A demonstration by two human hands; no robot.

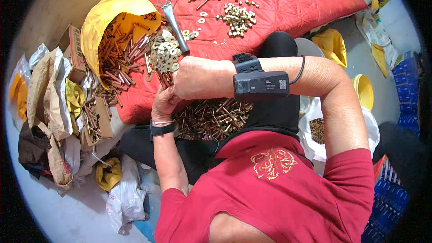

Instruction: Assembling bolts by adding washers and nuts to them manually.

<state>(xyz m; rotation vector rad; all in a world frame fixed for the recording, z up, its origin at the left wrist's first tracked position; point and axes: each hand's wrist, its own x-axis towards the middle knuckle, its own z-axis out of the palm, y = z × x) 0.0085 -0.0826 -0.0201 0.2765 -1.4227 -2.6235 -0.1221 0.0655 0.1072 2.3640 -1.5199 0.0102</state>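
My left hand (164,103) is curled below a few coppery bolts (165,80) that stick up past its fingers. Pressed close beside it, my right hand (202,78) is closed in a fist with its back toward me, so whatever it grips is hidden. Just beyond the hands lies a heap of flat washers (164,51). A grey metal tube (175,28) with a splayed far end rests against that heap. Under my wrists a large pile of long bolts (211,118) fills the space between my legs.
A yellow bag (112,2) spills rusty bolts (121,49) onto the red quilted cloth (297,0). Small nuts (238,19) sit in a cluster farther right. Paper bags (49,94) crowd the left; a white sack (310,146) and a yellow bucket (362,91) stand right.
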